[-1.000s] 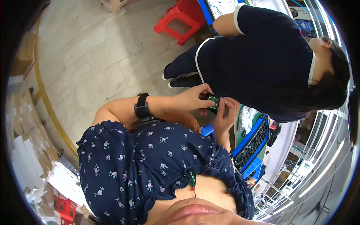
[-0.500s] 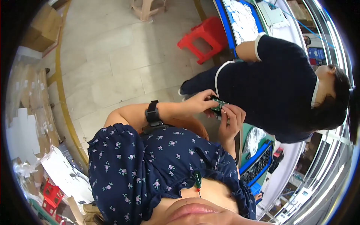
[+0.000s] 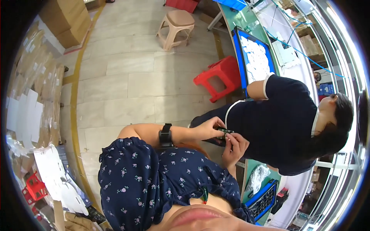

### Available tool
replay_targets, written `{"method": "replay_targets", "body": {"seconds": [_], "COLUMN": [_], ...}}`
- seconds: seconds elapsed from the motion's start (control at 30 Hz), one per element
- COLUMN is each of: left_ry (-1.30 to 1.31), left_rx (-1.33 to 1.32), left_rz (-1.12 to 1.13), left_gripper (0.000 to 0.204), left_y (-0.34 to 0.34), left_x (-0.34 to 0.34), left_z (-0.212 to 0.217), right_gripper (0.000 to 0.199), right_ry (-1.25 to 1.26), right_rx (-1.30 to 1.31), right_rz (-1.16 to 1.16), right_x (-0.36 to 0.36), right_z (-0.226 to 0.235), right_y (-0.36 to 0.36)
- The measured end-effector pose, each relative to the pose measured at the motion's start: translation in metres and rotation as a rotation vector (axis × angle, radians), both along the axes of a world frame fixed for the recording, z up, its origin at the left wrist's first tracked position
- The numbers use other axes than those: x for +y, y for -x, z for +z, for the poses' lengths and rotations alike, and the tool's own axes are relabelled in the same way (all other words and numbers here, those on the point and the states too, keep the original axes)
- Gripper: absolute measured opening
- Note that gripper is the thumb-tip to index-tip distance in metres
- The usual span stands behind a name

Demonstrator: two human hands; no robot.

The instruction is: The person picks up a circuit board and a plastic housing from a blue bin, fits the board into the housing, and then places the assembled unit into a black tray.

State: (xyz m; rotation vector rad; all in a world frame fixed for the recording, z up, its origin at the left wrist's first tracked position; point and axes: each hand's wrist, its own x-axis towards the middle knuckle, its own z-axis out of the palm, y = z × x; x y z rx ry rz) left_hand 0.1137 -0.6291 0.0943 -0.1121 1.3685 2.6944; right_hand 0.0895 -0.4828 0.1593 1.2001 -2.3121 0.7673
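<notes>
A small green circuit board (image 3: 225, 133) with dark parts is held up between my hands, in front of my body. My left hand (image 3: 209, 129) pinches its near-left end, thumb and fingers closed on it. From the right, my right hand (image 3: 235, 146) grips the other side with its fingertips. The fingers cover much of the board, so its full outline is hidden. A black strap with a dark device (image 3: 165, 135) sits around my left wrist.
A co-worker in a dark shirt (image 3: 275, 119) stands close at the right, by a green-topped bench (image 3: 250, 169). Blue-rimmed trays (image 3: 237, 50) lie on it. A red stool (image 3: 223, 75) and a beige stool (image 3: 178, 25) stand ahead; wrapped cartons (image 3: 36, 84) line the left.
The view has shifted, so the stools and co-worker appear lower and the whole beige stool shows. Both hands still hold the circuit board, which now looks turned more edge-on.
</notes>
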Motion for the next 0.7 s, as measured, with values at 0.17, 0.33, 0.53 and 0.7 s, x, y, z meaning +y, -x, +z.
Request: {"method": "replay_targets", "body": {"seconds": [0.17, 0.33, 0.53, 0.7], "left_ry": [-0.061, -0.068, -0.110, -0.136], "left_rx": [-0.038, -0.067, -0.155, -0.188], "left_rz": [-0.245, -0.350, -0.384, -0.272], "left_gripper": [0.033, 0.035, 0.031, 0.030], "left_y": [-0.004, -0.008, -0.013, -0.014], "left_x": [0.002, -0.006, -0.006, 0.000], "left_z": [0.009, 0.012, 0.016, 0.015], "right_gripper": [0.013, 0.017, 0.022, 0.018], "right_ry": [0.147, 0.169, 0.074, 0.257], "right_rx": [-0.205, -0.310, -0.172, -0.407], "right_rz": [0.005, -0.022, 0.021, -0.140], "right_x": [0.002, 0.000, 0.000, -0.002], "right_z": [-0.004, -0.006, -0.007, -0.010], "right_y": [-0.002, -0.002, -0.004, -0.014]}}
